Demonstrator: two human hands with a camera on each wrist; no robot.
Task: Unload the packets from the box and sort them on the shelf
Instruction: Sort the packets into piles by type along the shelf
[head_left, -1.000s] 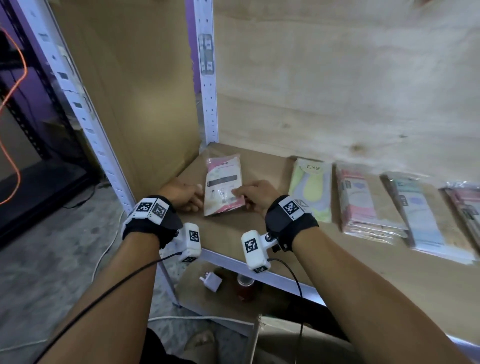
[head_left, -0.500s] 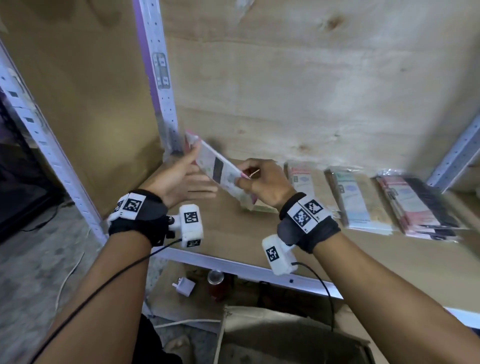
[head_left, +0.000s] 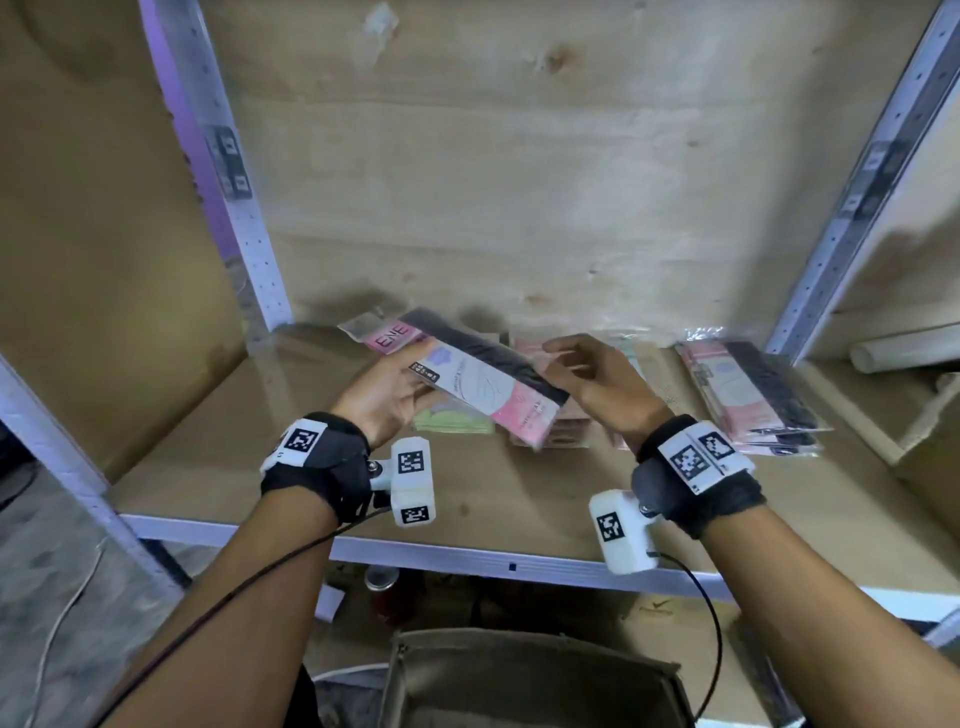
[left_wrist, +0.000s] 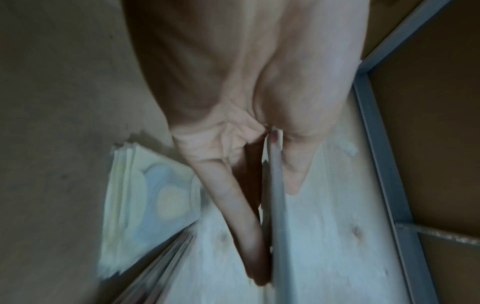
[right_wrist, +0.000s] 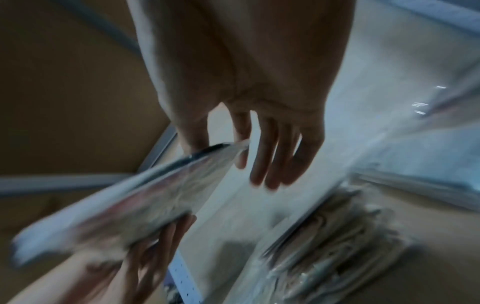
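Observation:
A flat clear packet (head_left: 483, 379), pink and white with a black side and "ENE" on its top flap, is held tilted above the shelf board (head_left: 234, 441). My left hand (head_left: 415, 374) grips its left part, thumb on top and fingers beneath. In the left wrist view the packet (left_wrist: 276, 205) shows edge-on between thumb and fingers of that hand (left_wrist: 275, 226). My right hand (head_left: 566, 364) is at its right end. In the blurred right wrist view that hand (right_wrist: 221, 152) pinches the packet (right_wrist: 130, 195) between thumb and forefinger, the other fingers straight.
Piles of packets lie along the shelf: a green pile (head_left: 452, 421), a pink pile (head_left: 561, 436) under the held packet, a pink and black pile (head_left: 753, 395) at the right. Metal posts (head_left: 244, 218) (head_left: 857, 208) flank the bay. An open box (head_left: 519, 675) stands below.
The packet lay at the shelf's left end under both hands a second ago. It has been lifted, turned and carried right over the piles, and the view has swung right.

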